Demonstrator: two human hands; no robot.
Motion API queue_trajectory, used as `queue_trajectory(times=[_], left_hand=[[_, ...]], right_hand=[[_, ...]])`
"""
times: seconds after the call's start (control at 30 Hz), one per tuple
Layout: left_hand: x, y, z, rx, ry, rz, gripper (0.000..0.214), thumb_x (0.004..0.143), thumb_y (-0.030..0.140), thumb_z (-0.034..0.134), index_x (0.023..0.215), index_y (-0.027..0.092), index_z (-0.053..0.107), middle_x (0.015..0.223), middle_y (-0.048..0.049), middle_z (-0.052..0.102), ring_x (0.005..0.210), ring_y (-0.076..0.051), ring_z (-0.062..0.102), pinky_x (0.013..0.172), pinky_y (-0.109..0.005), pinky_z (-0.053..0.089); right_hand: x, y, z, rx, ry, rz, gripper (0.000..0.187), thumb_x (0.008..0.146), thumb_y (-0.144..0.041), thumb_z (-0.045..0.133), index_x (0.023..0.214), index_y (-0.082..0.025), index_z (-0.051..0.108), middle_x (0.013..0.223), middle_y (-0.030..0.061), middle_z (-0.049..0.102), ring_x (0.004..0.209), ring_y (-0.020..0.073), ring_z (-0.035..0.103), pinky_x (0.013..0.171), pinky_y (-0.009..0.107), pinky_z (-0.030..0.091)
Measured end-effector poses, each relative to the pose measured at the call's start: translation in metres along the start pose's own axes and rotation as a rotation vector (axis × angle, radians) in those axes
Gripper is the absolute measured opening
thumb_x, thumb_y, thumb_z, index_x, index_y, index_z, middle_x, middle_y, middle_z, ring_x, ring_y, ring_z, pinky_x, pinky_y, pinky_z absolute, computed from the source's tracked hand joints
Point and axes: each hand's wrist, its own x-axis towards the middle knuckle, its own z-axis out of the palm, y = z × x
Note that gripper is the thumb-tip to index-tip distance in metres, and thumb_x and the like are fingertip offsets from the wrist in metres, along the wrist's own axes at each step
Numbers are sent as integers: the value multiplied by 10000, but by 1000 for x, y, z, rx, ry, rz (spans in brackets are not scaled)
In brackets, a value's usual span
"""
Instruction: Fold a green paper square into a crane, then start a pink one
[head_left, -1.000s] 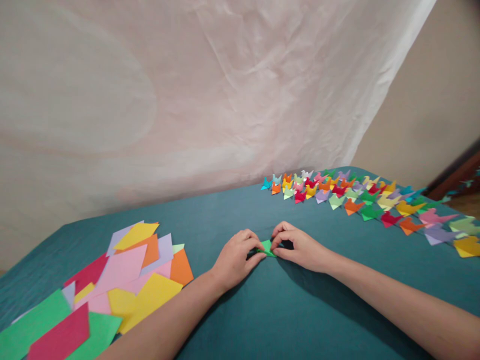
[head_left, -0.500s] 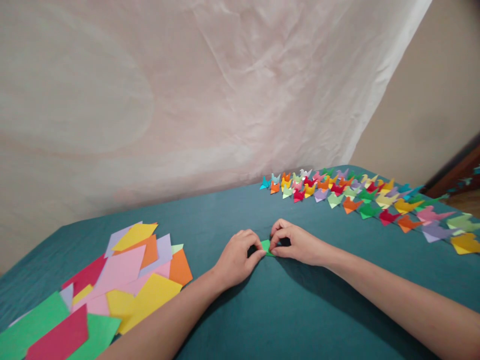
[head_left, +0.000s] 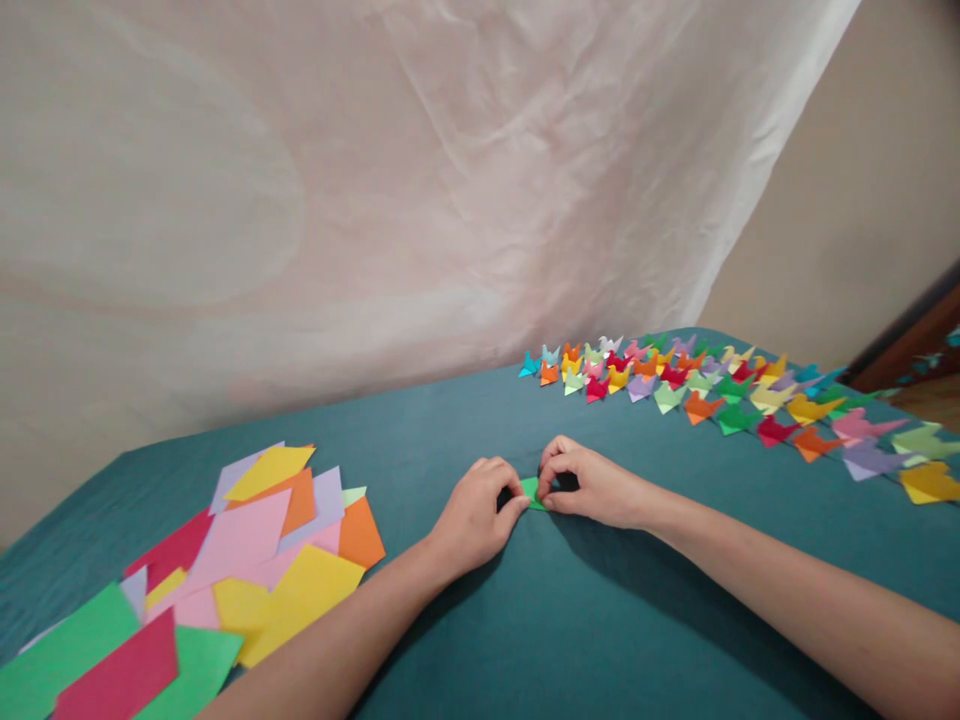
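Head view: green paper (head_left: 532, 490) between both hands (head_left: 480, 507) (head_left: 591, 486).

The small green piece (head_left: 534, 492) is paper, matt and smooth. The loose sheets (head_left: 240, 535) look like plain coloured paper, flat-toned and without gloss, and the folded birds (head_left: 703, 408) have the same dull, crisp paper finish. The teal surface (head_left: 525, 640) appears matt and cloth-like. Behind it, the pale hanging sheet (head_left: 450, 180) is creased with a faint sheen, cloth or plastic; the wall (head_left: 847, 180) looks smooth and matt.
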Motion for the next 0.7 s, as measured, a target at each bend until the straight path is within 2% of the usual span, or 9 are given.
queue_trajectory(times=[0.27,0.7], left_hand=[[0,0,2,28,16,-5,78,812,184,554,735,173,545,799,-24,582,780,-167,513,758,-303,396],[2,0,3,26,31,-22,71,791,163,562,723,172,542,777,-21,586,768,-166,520,756,-308,404]], right_hand=[[-2,-3,-2,-108,-4,-5,60,718,-161,642,735,-201,684,902,26,518,857,163,526,810,311,418],[-2,-5,-1,-110,-5,-9,50,723,-153,629,736,-192,656,885,21,521,858,161,527,803,301,414]])
